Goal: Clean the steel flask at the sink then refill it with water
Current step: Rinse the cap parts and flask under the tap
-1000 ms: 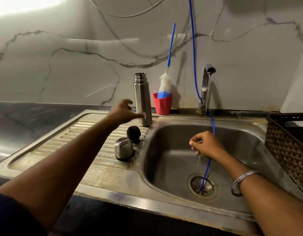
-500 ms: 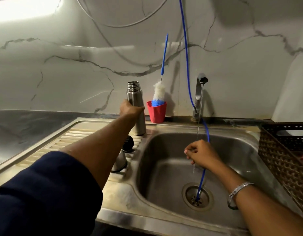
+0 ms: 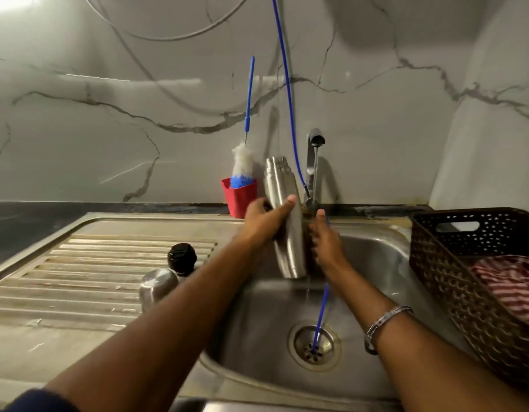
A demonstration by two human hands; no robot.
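My left hand point(image 3: 266, 221) held the flask point(image 3: 282, 218) upright, w/ tap water point(image 3: 314, 173) just right; right hand point(image 3: 324, 242) open beside it.

Two bare forearms reach into view. The left arm's dark navy fabric sleeve point(image 3: 43, 401) is pushed up near the elbow. A thin silver metal bangle point(image 3: 385, 324) circles the right wrist.
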